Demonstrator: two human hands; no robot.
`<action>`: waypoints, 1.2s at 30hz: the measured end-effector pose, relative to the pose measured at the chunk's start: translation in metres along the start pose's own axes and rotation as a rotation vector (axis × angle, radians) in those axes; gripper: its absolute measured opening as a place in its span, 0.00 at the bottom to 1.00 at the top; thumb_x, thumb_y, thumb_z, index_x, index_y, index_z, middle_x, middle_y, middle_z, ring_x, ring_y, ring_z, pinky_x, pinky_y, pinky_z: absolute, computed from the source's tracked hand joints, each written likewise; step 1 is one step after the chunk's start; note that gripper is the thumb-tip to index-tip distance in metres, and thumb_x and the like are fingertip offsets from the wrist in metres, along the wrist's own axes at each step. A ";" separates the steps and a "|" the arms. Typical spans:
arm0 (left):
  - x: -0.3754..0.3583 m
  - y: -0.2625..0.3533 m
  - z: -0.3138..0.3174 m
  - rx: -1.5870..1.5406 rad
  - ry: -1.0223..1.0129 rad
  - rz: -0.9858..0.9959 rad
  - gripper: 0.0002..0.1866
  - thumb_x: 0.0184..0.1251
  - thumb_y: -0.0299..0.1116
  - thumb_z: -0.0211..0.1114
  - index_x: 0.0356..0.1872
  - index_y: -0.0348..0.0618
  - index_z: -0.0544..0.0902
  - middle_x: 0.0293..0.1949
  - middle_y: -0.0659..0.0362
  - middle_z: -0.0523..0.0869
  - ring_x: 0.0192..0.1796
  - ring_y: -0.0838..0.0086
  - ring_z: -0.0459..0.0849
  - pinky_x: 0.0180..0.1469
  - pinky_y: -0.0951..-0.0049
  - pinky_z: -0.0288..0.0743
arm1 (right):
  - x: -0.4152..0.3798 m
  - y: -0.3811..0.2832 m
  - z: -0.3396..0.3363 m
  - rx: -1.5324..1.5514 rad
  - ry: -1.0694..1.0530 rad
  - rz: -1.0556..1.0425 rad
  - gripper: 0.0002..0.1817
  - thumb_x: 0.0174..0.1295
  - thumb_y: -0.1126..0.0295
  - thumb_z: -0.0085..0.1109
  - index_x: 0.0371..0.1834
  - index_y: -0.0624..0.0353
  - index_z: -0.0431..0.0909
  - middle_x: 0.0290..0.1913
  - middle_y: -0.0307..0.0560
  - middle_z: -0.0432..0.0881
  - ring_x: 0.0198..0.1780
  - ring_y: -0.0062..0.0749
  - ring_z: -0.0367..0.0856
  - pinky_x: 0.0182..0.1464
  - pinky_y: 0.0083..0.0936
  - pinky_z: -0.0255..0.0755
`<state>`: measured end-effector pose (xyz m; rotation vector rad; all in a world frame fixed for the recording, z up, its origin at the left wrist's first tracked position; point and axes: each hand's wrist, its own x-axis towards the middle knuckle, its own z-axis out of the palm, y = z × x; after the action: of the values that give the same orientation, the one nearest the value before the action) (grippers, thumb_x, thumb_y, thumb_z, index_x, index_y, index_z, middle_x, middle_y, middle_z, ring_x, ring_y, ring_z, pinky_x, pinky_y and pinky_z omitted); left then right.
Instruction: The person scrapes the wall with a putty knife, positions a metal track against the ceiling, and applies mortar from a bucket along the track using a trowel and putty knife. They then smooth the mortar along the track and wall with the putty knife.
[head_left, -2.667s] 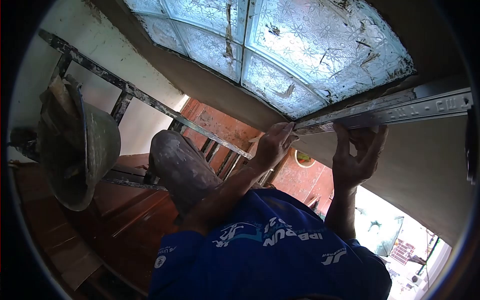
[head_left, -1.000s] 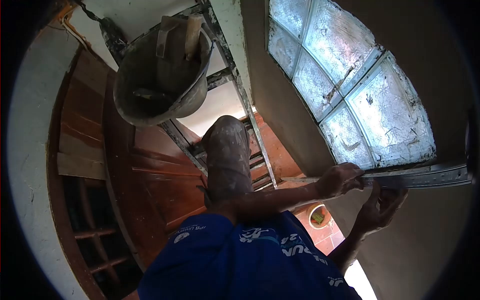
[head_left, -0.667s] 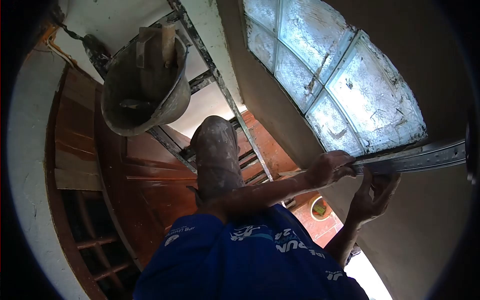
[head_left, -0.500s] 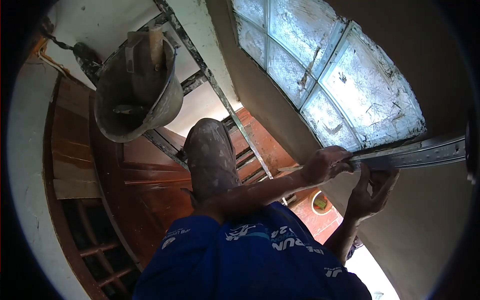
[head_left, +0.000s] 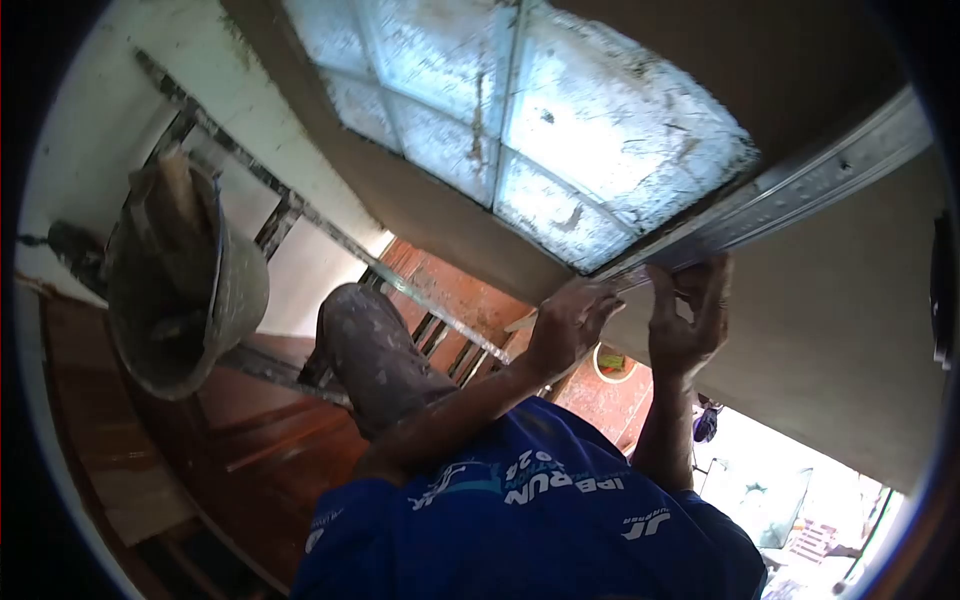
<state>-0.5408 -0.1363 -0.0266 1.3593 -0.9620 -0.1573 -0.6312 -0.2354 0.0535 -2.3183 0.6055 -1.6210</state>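
A long metal strip [head_left: 790, 195] runs along the lower edge of the glass block window [head_left: 600, 110], rising to the upper right. At its lower end, my left hand [head_left: 572, 325] is closed with the fingertips on the strip. My right hand [head_left: 690, 325] pinches the strip's underside from below, just right of my left hand, its thumb and fingers curved. The exact fingertip contact is partly hidden.
A hard-hat-like bucket [head_left: 180, 290] holding a wooden-handled tool hangs at the left by a spattered metal ladder frame [head_left: 330, 235]. My bent knee [head_left: 370, 345] is below it. A round container [head_left: 613, 364] lies beyond my arms.
The view has shifted, so the window, bucket and hands appear further left. The strip now looks more steeply slanted. Both hands stay at its lower end.
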 end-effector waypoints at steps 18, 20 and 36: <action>0.023 -0.006 0.034 -0.443 -0.080 -0.751 0.36 0.63 0.66 0.69 0.22 0.34 0.86 0.20 0.59 0.84 0.26 0.81 0.80 0.33 0.76 0.73 | 0.030 -0.027 -0.021 -0.115 0.028 -0.080 0.40 0.54 0.83 0.73 0.73 0.67 0.68 0.34 0.43 0.85 0.31 0.23 0.83 0.33 0.22 0.80; 0.022 -0.006 0.034 -0.436 -0.068 -0.738 0.37 0.63 0.67 0.69 0.22 0.34 0.86 0.20 0.58 0.85 0.26 0.80 0.81 0.34 0.75 0.73 | 0.055 -0.041 -0.032 -0.162 0.104 -0.150 0.40 0.54 0.83 0.73 0.73 0.67 0.67 0.35 0.44 0.85 0.31 0.22 0.82 0.32 0.20 0.79; 0.028 0.007 0.019 -0.411 -0.162 -0.706 0.35 0.62 0.66 0.71 0.21 0.36 0.86 0.21 0.58 0.86 0.26 0.81 0.80 0.32 0.76 0.72 | 0.116 -0.085 -0.001 -0.427 0.253 -0.034 0.43 0.59 0.67 0.74 0.76 0.63 0.62 0.43 0.47 0.86 0.35 0.23 0.84 0.36 0.22 0.78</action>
<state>-0.5383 -0.1655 -0.0081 1.2561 -0.4998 -0.9586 -0.5821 -0.2149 0.1867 -2.4261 1.0649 -1.9804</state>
